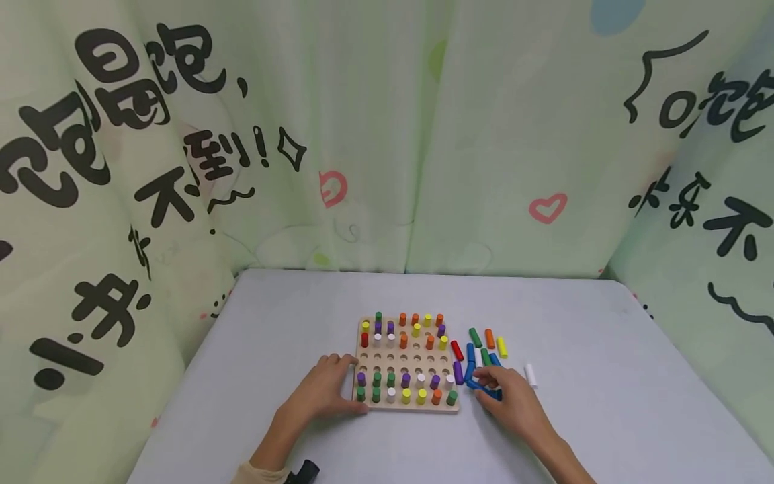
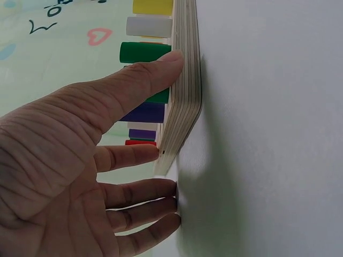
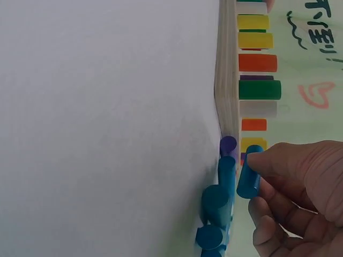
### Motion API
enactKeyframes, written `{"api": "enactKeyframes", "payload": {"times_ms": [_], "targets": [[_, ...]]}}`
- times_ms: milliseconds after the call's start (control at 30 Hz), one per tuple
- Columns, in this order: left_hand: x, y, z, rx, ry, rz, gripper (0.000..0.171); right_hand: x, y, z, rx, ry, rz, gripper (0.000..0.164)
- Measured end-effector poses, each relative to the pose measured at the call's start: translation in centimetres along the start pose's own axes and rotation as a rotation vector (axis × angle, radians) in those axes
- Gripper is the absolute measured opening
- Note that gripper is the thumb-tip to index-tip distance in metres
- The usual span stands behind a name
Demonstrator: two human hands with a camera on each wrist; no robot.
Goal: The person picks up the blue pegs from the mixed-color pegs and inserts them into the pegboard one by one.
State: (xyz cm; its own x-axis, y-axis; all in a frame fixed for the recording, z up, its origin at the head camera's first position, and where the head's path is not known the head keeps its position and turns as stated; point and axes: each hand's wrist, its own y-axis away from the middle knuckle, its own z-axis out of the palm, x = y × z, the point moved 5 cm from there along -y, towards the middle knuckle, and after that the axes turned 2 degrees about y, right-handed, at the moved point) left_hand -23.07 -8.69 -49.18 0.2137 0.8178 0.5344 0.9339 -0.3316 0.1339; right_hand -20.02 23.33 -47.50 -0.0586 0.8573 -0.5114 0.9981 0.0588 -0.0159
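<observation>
A wooden peg board (image 1: 399,407) lies on the table with coloured cylindrical pegs standing in its back and front rows. Bare holes show across its middle. My left hand (image 1: 323,390) is at the board's front left corner, thumb against the front edge and index finger at the left side, fingers fairly straight. To the right of the board, my right hand (image 1: 514,403) pinches a blue peg (image 3: 248,182) between thumb and fingers, tilted and held above the table. Beneath and beside that hand lie more blue pegs (image 1: 469,353) and a purple peg (image 1: 457,372).
Loose pegs spread right of the board: a red peg (image 1: 456,350), a green peg (image 1: 475,337), an orange peg (image 1: 490,339), a yellow peg (image 1: 502,347) and a white peg (image 1: 530,375). A printed curtain (image 1: 375,202) hangs behind the white table (image 1: 290,316).
</observation>
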Motion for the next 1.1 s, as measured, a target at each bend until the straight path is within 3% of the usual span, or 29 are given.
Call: {"api": "enactKeyframes", "payload": {"times_ms": [600, 1100], "targets": [[0.1, 0.2, -0.1, 0.003, -0.007, 0.002, 0.083, -1.2, 0.2, -0.8, 0.048, -0.141, 0.035, 0.03], [0.0, 0.1, -0.2, -0.002, -0.005, 0.002, 0.082, -3.1, -0.4, -1.2, 0.079, -0.205, -0.037, 0.031]]}}
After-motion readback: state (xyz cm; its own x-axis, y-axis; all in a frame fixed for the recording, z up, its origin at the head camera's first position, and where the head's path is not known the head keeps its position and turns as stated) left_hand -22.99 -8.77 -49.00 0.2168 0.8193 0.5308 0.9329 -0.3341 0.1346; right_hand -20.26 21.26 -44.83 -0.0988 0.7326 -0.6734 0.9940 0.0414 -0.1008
